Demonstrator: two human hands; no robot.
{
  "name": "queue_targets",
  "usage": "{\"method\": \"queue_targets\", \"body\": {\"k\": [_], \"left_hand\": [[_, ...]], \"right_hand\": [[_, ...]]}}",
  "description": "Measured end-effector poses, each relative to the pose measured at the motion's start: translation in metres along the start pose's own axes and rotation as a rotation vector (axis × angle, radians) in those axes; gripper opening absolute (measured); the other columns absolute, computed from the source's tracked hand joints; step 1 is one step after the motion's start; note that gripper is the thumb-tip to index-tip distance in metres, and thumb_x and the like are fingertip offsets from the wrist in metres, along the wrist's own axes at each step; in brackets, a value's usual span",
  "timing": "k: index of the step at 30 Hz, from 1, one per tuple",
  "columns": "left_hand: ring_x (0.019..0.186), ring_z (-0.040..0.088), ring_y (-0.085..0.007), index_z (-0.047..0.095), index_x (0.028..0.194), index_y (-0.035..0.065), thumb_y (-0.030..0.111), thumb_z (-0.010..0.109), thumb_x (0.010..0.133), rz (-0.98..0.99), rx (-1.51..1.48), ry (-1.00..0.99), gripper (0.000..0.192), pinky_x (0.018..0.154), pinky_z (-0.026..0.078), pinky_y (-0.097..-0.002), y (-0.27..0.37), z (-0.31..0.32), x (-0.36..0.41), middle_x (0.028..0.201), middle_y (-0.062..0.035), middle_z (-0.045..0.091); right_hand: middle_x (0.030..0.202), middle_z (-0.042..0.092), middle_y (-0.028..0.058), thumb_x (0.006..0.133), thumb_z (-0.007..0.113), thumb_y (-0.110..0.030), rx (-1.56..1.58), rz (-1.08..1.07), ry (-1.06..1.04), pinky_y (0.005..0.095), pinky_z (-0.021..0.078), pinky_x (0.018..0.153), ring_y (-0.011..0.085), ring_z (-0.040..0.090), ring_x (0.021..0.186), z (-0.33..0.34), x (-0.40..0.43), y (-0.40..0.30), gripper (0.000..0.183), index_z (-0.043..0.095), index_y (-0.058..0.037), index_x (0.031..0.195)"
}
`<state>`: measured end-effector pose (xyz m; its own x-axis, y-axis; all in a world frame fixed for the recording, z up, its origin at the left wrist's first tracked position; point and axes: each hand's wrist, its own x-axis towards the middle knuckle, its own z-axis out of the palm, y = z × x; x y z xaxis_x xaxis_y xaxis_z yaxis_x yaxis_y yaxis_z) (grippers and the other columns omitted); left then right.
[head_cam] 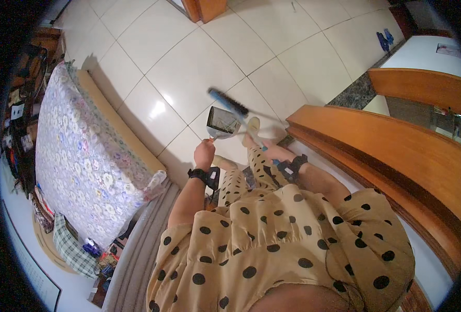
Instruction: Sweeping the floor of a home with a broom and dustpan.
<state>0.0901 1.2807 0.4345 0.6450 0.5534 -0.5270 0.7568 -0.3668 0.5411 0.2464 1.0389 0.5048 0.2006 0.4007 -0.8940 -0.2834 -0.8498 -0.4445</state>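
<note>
My left hand (204,155) is closed around the orange-tipped handle of a dustpan (223,121), whose pan lies open just beyond the hand, over the tiled floor. Some light debris seems to show inside the dark pan. My right hand (276,151) grips the handle of a broom (230,103), which slants up and left to a blue head with dark bristles. That head is beside the far right edge of the dustpan, by my foot. Both wrists wear black straps with small devices.
A table (90,156) with a floral cover stands at the left, near a grey sofa-like edge (144,249). Wooden panelling (371,144) runs along the right. A wooden post (209,9) stands ahead, and blue slippers (385,39) lie at the far right.
</note>
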Motion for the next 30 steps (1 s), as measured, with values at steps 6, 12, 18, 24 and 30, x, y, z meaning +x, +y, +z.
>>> {"method": "queue_targets", "body": {"k": [6,12,18,24,30], "left_hand": [[0.074,0.058,-0.0347,0.06,0.094,0.0055,0.034,0.045,0.085,-0.041,0.038,-0.031,0.034,0.066,0.045,-0.0426,-0.019,0.003,-0.005,0.076,-0.0196,0.06],[0.069,0.057,-0.0372,0.06,0.1,0.0101,0.038,0.042,0.087,0.012,0.066,-0.009,0.036,0.061,0.045,-0.0428,-0.04,-0.02,-0.031,0.072,-0.0202,0.059],[0.07,0.057,-0.0382,0.06,0.101,0.0123,0.027,0.049,0.08,0.042,0.076,0.049,0.027,0.061,0.045,-0.0437,-0.062,-0.022,-0.049,0.074,-0.0204,0.059],[0.071,0.058,-0.0381,0.06,0.1,0.0146,0.038,0.042,0.085,-0.041,0.157,0.032,0.033,0.063,0.045,-0.0464,-0.055,-0.018,-0.054,0.076,-0.0194,0.06],[0.075,0.058,-0.0363,0.057,0.104,0.014,0.029,0.044,0.084,-0.065,0.119,-0.007,0.028,0.066,0.045,-0.0467,-0.053,-0.018,-0.058,0.079,-0.0191,0.061]], "right_hand": [[0.056,0.047,-0.0013,0.078,0.051,-0.011,-0.038,-0.082,-0.114,0.0229,0.0344,0.038,0.0073,0.043,0.043,-0.031,-0.056,-0.018,0.06,0.028,-0.0062,0.133],[0.053,0.041,-0.0012,0.081,0.052,-0.012,0.07,-0.08,0.008,0.0221,0.033,0.038,0.007,0.041,0.044,-0.075,-0.057,-0.009,0.065,0.018,-0.0038,0.136],[0.053,0.046,0.0,0.073,0.05,-0.01,-0.185,-0.147,0.135,0.0247,0.0351,0.04,0.0103,0.045,0.044,-0.059,-0.012,-0.019,0.068,0.021,-0.0013,0.133],[0.052,0.044,-0.0027,0.076,0.049,-0.01,0.139,-0.401,-0.251,0.0221,0.0347,0.042,0.0071,0.045,0.048,0.008,0.031,0.032,0.067,0.017,-0.0027,0.135],[0.054,0.039,-0.0053,0.083,0.049,-0.013,0.188,-0.125,-0.329,0.0192,0.0324,0.042,0.0044,0.037,0.045,-0.015,-0.04,-0.011,0.058,0.024,-0.0067,0.135]]}}
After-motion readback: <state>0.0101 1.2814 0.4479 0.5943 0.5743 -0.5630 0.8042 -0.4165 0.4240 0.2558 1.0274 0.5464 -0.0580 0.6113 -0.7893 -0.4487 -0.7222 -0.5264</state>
